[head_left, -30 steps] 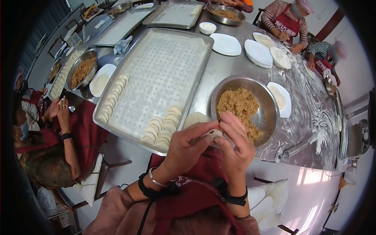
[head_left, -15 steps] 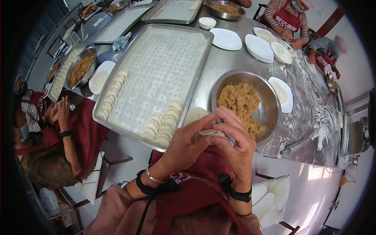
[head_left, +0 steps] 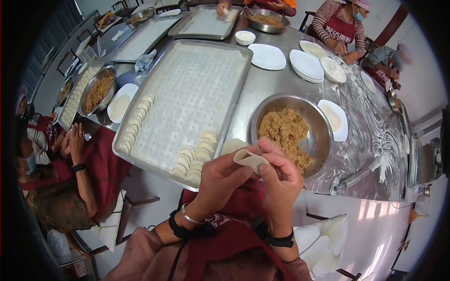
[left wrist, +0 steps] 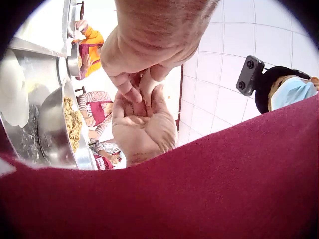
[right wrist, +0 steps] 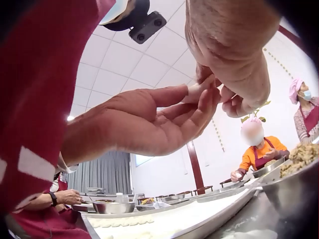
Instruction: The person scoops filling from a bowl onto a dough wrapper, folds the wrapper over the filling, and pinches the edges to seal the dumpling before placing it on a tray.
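"Where do we find the dumpling wrapper (head_left: 253,161)?"
"Held up between both hands, folded over and partly open along the top."
"How do we read the fingers?"
"The left hand (head_left: 219,180) pinches its left side, thumb against fingers; the right hand (head_left: 282,183) pinches its right."
"And around them?"
"We see the steel bowl (head_left: 322,151) of filling (head_left: 283,131) beyond, rightward; leftward, the tray (head_left: 187,84) bearing rows of dumplings (head_left: 183,159)."
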The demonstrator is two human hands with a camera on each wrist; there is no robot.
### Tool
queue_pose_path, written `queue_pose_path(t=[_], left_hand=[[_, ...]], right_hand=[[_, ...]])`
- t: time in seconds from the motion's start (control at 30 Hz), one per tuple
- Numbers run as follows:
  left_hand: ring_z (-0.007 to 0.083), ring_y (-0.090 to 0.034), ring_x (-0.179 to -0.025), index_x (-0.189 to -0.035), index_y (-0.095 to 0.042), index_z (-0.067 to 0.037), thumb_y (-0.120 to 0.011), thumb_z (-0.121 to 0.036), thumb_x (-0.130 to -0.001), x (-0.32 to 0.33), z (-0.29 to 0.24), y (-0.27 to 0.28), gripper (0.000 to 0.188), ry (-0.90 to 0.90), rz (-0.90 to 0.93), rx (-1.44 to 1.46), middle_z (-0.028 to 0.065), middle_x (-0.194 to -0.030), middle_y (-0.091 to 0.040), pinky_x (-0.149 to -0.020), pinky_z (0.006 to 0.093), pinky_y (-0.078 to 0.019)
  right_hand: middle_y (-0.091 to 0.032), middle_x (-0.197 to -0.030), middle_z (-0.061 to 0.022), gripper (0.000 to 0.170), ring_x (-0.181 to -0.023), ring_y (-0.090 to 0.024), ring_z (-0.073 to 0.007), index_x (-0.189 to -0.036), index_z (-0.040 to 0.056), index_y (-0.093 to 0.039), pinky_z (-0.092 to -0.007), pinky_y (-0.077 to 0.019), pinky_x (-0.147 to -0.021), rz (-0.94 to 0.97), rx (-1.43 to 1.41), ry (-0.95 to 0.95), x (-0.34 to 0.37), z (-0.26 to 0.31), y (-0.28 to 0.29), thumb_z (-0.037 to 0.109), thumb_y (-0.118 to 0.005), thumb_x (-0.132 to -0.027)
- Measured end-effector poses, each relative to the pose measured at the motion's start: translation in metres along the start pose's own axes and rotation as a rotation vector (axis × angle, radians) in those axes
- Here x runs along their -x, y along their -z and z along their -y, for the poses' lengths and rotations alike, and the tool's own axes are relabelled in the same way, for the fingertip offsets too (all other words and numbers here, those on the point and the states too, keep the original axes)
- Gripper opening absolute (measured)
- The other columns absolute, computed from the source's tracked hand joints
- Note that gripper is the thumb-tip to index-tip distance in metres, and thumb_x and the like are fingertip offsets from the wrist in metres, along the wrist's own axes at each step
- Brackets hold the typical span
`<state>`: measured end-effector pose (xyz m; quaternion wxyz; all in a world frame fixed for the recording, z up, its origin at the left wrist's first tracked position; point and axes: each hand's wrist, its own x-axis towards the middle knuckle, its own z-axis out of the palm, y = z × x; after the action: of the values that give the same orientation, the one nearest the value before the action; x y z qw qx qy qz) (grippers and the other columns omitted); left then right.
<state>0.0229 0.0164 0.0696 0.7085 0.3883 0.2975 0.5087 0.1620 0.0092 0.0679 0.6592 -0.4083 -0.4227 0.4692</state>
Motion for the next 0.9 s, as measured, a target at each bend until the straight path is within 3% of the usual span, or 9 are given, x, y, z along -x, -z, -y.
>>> queue_pose_path(t=[0.2, 0.27, 0.47, 0.6, 0.67, 0.77, 0.9], left_hand=[[0.0201, -0.059, -0.115, -0.136, -0.049, 0.006, -0.064, -0.008, -0.094, -0.001, 0.009, 0.002, 0.047, -0.082, -0.037, 0.019, 0.0123, -0.124, -0.062, -0.100, 0.0363, -0.0500], [0.0196, -0.059, -0.116, -0.136, -0.049, 0.006, -0.064, -0.007, -0.094, 0.000, 0.009, 0.002, 0.047, -0.087, -0.048, 0.037, 0.0120, -0.124, -0.062, -0.100, 0.0360, -0.0498], [0.0195, -0.058, -0.116, -0.137, -0.049, 0.004, -0.059, -0.002, -0.094, 0.002, -0.003, 0.004, 0.045, -0.078, 0.074, -0.311, 0.0121, -0.126, -0.061, -0.101, 0.0348, -0.0499], [0.0172, -0.059, -0.114, -0.138, -0.049, 0.003, -0.059, -0.002, -0.095, 0.001, 0.001, 0.005, 0.044, -0.047, 0.053, -0.234, 0.0118, -0.124, -0.062, -0.098, 0.0319, -0.0506], [0.0161, -0.059, -0.114, -0.138, -0.049, 0.003, -0.059, -0.002, -0.095, 0.001, 0.002, 0.004, 0.045, -0.029, 0.033, -0.130, 0.0118, -0.124, -0.062, -0.097, 0.0310, -0.0509], [0.0120, -0.060, -0.109, -0.141, -0.048, -0.001, -0.054, 0.001, -0.096, 0.000, 0.001, 0.004, 0.045, -0.007, 0.054, -0.103, 0.0092, -0.123, -0.063, -0.093, 0.0258, -0.0514], [0.0136, -0.058, -0.113, -0.144, -0.042, 0.001, -0.053, 0.000, -0.097, 0.003, -0.002, 0.001, 0.048, -0.029, 0.042, -0.299, 0.0112, -0.127, -0.060, -0.095, 0.0277, -0.0502]], right_hand=[[-0.063, -0.123, -0.0232, 0.013, -0.125, -0.054, -0.0331, -0.098, -0.0057, -0.067, -0.0419, -0.0423, -0.105, -0.006, 0.052, 0.045, -0.001, -0.005, -0.003, 0.000, -0.068, -0.087], [-0.065, -0.120, -0.0207, 0.011, -0.123, -0.056, -0.0336, -0.095, -0.0037, -0.068, -0.0422, -0.0429, -0.104, 0.018, 0.199, 0.166, -0.002, -0.002, -0.002, 0.001, -0.069, -0.086], [-0.068, -0.116, -0.0192, 0.013, -0.120, -0.058, -0.0338, -0.094, -0.0029, -0.068, -0.0422, -0.0438, -0.102, 0.070, 0.321, 0.345, -0.008, -0.001, 0.005, 0.001, -0.072, -0.081], [-0.067, -0.119, -0.0186, 0.018, -0.123, -0.057, -0.0330, -0.097, -0.0032, -0.069, -0.0416, -0.0440, -0.102, 0.124, 0.452, 0.372, -0.008, 0.002, 0.008, 0.001, -0.073, -0.080], [-0.066, -0.122, -0.0174, 0.023, -0.126, -0.055, -0.0328, -0.100, -0.0027, -0.069, -0.0415, -0.0441, -0.102, 0.034, 0.361, 0.188, -0.006, 0.005, 0.000, 0.000, -0.073, -0.078], [-0.065, -0.125, -0.0167, 0.025, -0.128, -0.053, -0.0334, -0.101, -0.0019, -0.069, -0.0415, -0.0442, -0.103, 0.031, 0.227, 0.098, -0.006, 0.008, -0.005, 0.000, -0.074, -0.077], [-0.067, -0.121, -0.0159, 0.022, -0.126, -0.055, -0.0337, -0.098, -0.0006, -0.070, -0.0408, -0.0459, -0.100, 0.132, 0.338, 0.254, -0.009, -0.003, 0.007, -0.001, -0.074, -0.077]])
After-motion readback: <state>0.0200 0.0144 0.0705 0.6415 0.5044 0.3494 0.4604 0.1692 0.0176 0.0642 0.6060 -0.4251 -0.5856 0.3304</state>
